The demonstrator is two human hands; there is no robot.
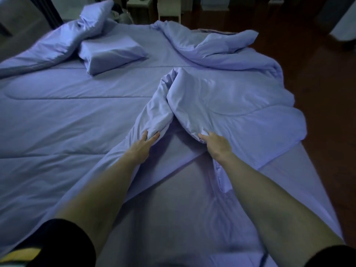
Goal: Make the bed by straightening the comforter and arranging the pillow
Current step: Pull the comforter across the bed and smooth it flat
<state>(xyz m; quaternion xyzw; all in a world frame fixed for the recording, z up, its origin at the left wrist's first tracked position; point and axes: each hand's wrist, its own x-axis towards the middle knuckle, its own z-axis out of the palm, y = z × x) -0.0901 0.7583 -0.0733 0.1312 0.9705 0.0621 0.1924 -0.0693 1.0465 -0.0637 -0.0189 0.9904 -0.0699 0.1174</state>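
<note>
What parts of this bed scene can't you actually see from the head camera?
- Left hand fingertips: tucked under the comforter fold.
- Right hand fingertips: buried in the bunched comforter.
- Far pillow: partly covered by rumpled bedding.
- Furniture beyond the bed: too dark and cut off by the top edge.

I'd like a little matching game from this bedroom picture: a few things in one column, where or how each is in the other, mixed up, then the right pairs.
Things:
1. pillow
2. left hand
3. right hand
4. floor

States:
A. dark wood, right of the bed
B. grips the comforter's left bunched fold
C. lies on the bed, far left
D. grips the right bunched fold

Pairs: 1-C, 2-B, 3-D, 4-A
</note>
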